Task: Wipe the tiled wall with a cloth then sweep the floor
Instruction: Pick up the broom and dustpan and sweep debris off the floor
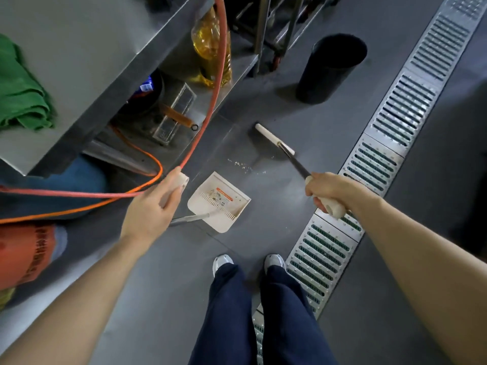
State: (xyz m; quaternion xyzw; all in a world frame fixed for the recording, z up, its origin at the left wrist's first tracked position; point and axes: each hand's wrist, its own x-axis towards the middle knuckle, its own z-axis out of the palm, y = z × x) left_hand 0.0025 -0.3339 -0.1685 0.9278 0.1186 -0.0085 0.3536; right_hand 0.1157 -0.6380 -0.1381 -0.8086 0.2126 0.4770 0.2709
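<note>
Fingers [320,192] grip broom [274,139], dustpan [218,204] beside

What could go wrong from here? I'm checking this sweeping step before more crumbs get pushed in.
1. The crumbs lie near the drain grate; a wide stroke of the broom might flick some into its slots.
2. The orange hose hangs beside the left hand, which holds the dustpan handle; it could snag and tip the pan's debris out.
</note>
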